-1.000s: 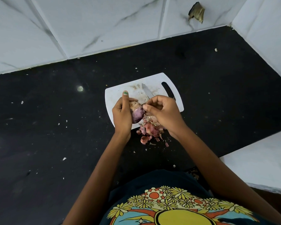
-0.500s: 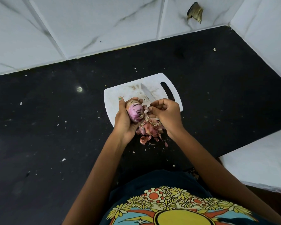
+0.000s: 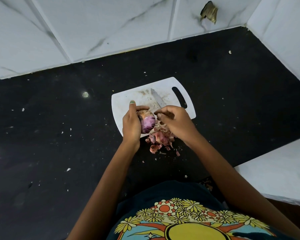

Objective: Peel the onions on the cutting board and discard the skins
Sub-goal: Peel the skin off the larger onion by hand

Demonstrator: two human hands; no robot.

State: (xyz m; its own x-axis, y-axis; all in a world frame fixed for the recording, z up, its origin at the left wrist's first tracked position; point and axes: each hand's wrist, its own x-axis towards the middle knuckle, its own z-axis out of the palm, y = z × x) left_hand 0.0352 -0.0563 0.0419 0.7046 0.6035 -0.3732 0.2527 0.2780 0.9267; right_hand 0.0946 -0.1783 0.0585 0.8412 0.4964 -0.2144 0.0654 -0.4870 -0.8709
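Note:
My left hand (image 3: 131, 125) grips a purple onion (image 3: 148, 123), partly peeled with a tan patch of skin at its top, over the near edge of the white cutting board (image 3: 123, 104). My right hand (image 3: 176, 122) is just right of the onion, fingers curled, fingertips close to it. A knife blade (image 3: 155, 98) sticks out from this hand across the board; the handle is hidden in the hand. A pile of pink onion skins (image 3: 160, 138) lies below both hands, partly on the board's near edge, partly on the black counter (image 3: 59, 135).
White tiled walls (image 3: 111, 23) close off the counter at the back and right. A lighter ledge (image 3: 275, 170) sits at the near right. Small crumbs dot the counter. A brown scrap (image 3: 208, 12) clings to the back wall.
My left hand turned the onion so its purple side faces up. My right hand came off the onion and now sits just beside it. The skin pile stayed in place.

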